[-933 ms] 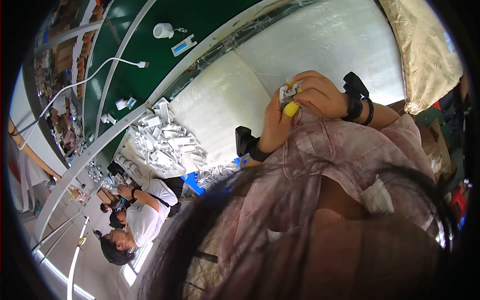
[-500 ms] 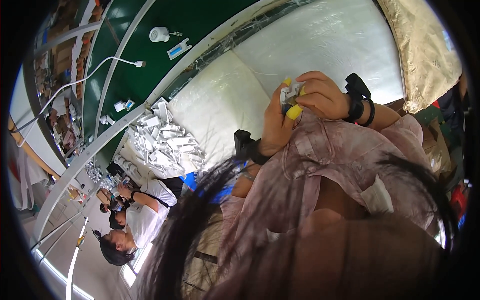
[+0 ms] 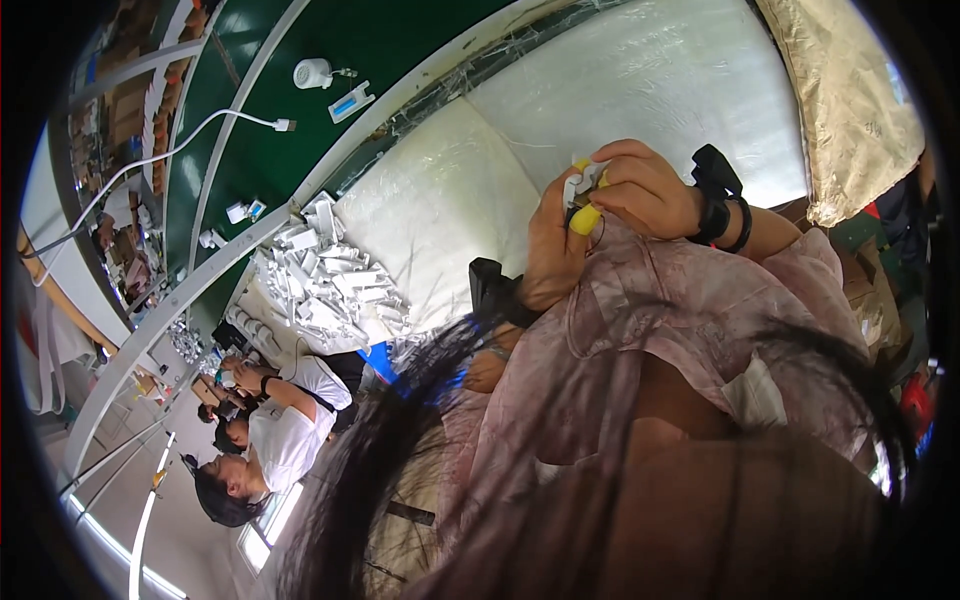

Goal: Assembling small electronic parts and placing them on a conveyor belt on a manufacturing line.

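Above the pale work surface, both hands meet around a small white plastic part. My left hand grips it from the left, with yellow covers on the thumb and a fingertip. My right hand comes from the right with its fingers curled onto the same part, hiding much of its far side. A darker patch shows on the part between the fingers; its detail is too small to make out. Dark bands sit on both wrists. To the left lies a heap of white plastic pieces.
Beyond a raised rim runs a green belt bearing a round white device and a white piece with a blue strip. A white cable hangs across it. Brown wrapping stands right; a co-worker sits left.
My hands stay together on the white part with only slight finger shifts. On the belt, the round device and the blue-striped piece have shifted slightly left in view.
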Demonstrator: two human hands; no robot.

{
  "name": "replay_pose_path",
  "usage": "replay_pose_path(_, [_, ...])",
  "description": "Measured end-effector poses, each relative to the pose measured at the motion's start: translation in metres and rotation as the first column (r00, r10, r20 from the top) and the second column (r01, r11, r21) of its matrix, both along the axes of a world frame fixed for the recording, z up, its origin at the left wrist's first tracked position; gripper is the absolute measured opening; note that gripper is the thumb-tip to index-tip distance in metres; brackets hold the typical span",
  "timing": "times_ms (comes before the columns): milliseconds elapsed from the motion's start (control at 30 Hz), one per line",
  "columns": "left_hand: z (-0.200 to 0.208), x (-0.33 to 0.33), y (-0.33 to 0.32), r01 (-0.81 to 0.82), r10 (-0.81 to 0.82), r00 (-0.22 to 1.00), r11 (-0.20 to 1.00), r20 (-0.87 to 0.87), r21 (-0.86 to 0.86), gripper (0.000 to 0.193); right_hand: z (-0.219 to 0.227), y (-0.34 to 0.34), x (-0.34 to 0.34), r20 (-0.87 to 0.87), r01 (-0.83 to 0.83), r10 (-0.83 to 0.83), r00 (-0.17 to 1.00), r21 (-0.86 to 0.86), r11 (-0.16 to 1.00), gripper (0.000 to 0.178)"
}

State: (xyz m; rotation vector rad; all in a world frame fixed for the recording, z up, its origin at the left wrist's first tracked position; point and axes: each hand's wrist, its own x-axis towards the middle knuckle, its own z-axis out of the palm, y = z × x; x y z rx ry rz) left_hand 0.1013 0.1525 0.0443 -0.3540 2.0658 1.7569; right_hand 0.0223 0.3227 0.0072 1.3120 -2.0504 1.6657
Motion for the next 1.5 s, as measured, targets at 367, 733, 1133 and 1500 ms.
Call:
replay_pose_path(367, [-0.005,-0.004,0.002,-0.023,0.024,0.999,1.000,-0.033,0.010,0.033,-0.003,0.000,-0.002,0.049,-0.001,-0.001,0.999,0.050,0.999,0.022])
replay_pose_path(733, [-0.002,-0.015,0.001,-0.024,0.023,1.000,0.999,-0.021,-0.045,0.028,-0.012,-0.012,0.002,0.084,0.074,-0.084,0.993,0.111,0.991,0.021])
replay_pose_path(1133, [-0.040,-0.054,-0.043,-0.190,0.179,0.961,0.981,0.212,0.035,0.037,-0.059,-0.058,-0.048,0.442,-0.094,0.042,0.896,0.097,0.991,0.014])
replay_pose_path(1500, [-0.157,-0.108,-0.308,-0.412,0.311,0.909,0.563,-0.279,-0.716,0.040,-0.131,-0.112,-0.175,0.725,0.547,-0.293,0.624,-0.136,0.826,0.033])
